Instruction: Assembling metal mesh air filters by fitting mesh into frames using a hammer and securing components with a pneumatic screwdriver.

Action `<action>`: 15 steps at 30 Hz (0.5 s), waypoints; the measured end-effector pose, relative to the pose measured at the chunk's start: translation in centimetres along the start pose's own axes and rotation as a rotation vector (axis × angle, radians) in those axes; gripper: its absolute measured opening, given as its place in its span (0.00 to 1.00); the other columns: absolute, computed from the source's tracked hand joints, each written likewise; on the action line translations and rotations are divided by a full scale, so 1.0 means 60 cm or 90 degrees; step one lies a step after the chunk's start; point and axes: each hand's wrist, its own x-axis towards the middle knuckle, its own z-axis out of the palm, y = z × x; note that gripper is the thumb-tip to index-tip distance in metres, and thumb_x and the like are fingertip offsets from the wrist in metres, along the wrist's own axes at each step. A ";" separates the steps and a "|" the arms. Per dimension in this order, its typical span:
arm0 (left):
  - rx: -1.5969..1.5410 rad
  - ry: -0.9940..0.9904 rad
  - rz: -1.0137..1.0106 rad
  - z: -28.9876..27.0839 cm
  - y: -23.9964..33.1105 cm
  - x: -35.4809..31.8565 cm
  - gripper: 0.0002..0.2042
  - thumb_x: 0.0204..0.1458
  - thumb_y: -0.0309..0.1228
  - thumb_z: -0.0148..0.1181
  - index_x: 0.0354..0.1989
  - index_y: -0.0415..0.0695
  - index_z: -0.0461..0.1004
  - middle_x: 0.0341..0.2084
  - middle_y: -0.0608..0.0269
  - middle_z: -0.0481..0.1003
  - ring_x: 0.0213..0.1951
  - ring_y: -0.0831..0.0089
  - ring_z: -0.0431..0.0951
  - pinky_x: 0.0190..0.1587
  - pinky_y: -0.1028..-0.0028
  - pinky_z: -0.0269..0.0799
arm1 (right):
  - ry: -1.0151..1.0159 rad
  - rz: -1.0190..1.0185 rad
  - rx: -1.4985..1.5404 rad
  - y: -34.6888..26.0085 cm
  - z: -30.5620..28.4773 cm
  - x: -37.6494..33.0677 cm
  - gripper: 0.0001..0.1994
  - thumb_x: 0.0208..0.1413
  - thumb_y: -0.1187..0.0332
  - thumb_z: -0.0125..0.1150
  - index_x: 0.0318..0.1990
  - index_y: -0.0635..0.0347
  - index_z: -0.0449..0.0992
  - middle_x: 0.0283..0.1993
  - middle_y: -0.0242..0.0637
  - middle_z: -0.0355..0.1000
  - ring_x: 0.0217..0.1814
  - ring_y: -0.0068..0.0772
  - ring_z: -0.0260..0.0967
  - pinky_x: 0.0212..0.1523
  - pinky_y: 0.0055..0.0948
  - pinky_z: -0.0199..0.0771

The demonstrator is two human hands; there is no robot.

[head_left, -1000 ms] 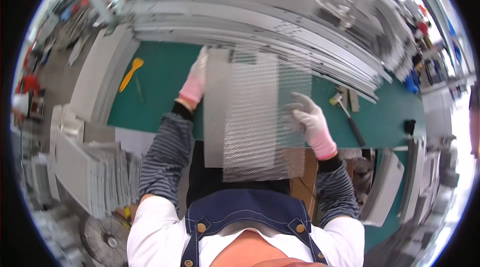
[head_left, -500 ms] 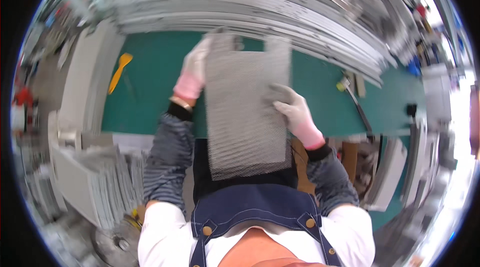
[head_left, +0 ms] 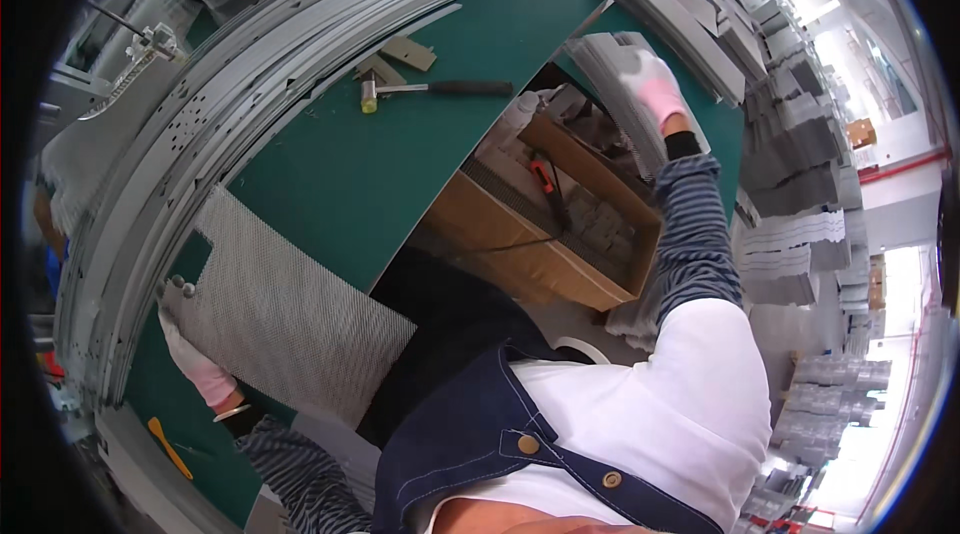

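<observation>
A grey perforated mesh sheet [head_left: 290,304] with a notch cut in one end lies slanted at the left, partly over the green table and reaching to my lap. My left hand [head_left: 195,354], in a white and pink glove, grips its notched end, with the fingertips showing at the notch. Stretched far to the right, my right hand [head_left: 655,89], gloved alike, touches the top of a stack of light grey panels [head_left: 600,69] at the table's edge. Its fingers are blurred, so their grip is unclear.
Long grey metal strips [head_left: 225,84] are piled along the table's [head_left: 470,14] far left side. A hammer [head_left: 440,88] lies beside small flat pieces [head_left: 408,53]. Below the edge stands a cardboard box [head_left: 540,239] holding a red and black tool [head_left: 547,184]. A yellow scraper [head_left: 170,447] lies lower left.
My view has turned to the right. My right hand has let go of the mesh sheet and reached out to the panel stack. The left hand still holds the sheet, now lower and tilted.
</observation>
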 end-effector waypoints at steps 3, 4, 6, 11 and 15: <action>0.008 -0.020 -0.035 -0.004 -0.008 -0.001 0.20 0.67 0.39 0.36 0.61 0.43 0.64 0.48 0.60 0.70 0.49 0.68 0.69 0.57 0.69 0.63 | -0.109 0.103 -0.064 0.142 0.079 0.023 0.43 0.42 0.50 0.71 0.64 0.64 0.62 0.63 0.59 0.61 0.68 0.53 0.57 0.67 0.37 0.58; 0.011 -0.016 -0.033 -0.009 -0.014 0.001 0.20 0.67 0.39 0.36 0.61 0.43 0.64 0.48 0.60 0.70 0.49 0.68 0.69 0.57 0.69 0.63 | -0.191 0.094 -0.027 0.176 0.086 0.046 0.45 0.41 0.49 0.72 0.64 0.66 0.61 0.65 0.57 0.61 0.69 0.51 0.56 0.67 0.36 0.57; 0.105 0.017 -0.013 -0.024 -0.011 -0.005 0.20 0.67 0.38 0.35 0.61 0.43 0.64 0.49 0.59 0.70 0.50 0.68 0.68 0.58 0.68 0.63 | -0.213 0.060 0.032 0.160 0.063 0.052 0.45 0.42 0.47 0.71 0.64 0.67 0.61 0.66 0.54 0.60 0.69 0.49 0.57 0.67 0.36 0.57; 0.122 0.022 0.002 -0.017 -0.002 -0.008 0.20 0.66 0.38 0.35 0.62 0.42 0.64 0.50 0.59 0.70 0.50 0.68 0.69 0.58 0.68 0.63 | -0.309 0.042 0.041 0.164 0.059 0.104 0.45 0.48 0.42 0.65 0.65 0.67 0.59 0.67 0.51 0.60 0.69 0.48 0.57 0.68 0.35 0.56; 0.141 0.005 0.005 -0.023 -0.009 -0.005 0.20 0.66 0.37 0.37 0.62 0.41 0.62 0.50 0.58 0.70 0.48 0.68 0.69 0.57 0.68 0.64 | -0.143 -0.030 0.059 0.134 0.102 0.197 0.44 0.50 0.41 0.62 0.66 0.65 0.57 0.66 0.54 0.60 0.68 0.51 0.58 0.66 0.36 0.58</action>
